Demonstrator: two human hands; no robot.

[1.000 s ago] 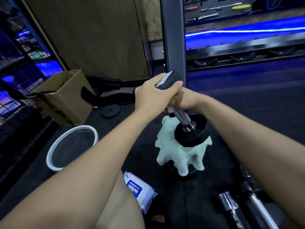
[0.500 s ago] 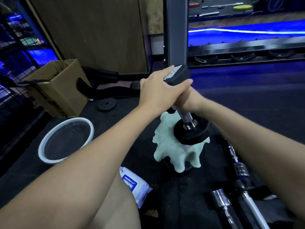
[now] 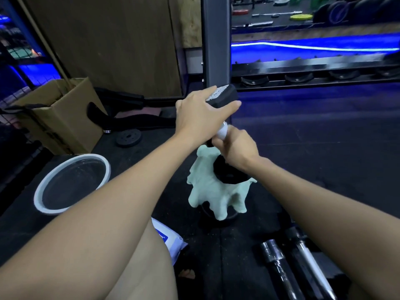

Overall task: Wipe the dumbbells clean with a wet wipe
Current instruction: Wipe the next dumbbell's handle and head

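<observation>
Our right hand (image 3: 236, 148) is closed around the dumbbell (image 3: 223, 131) handle with the wet wipe (image 3: 216, 191) trailing below, and has slid down from under our left hand (image 3: 199, 118), which clamps the top plate. The handle's upper stretch now shows bare, probably wiped; the lower plate remains.

We cannot see most of the dumbbell (image 3: 223, 98) handle under the right hand (image 3: 236, 148), nor its lower end behind the pale cloth (image 3: 216, 191). Below that cloth, our knee covers half the wipe pack (image 3: 171, 243), and the bottom edge cuts off the steel bars (image 3: 279, 269).
</observation>
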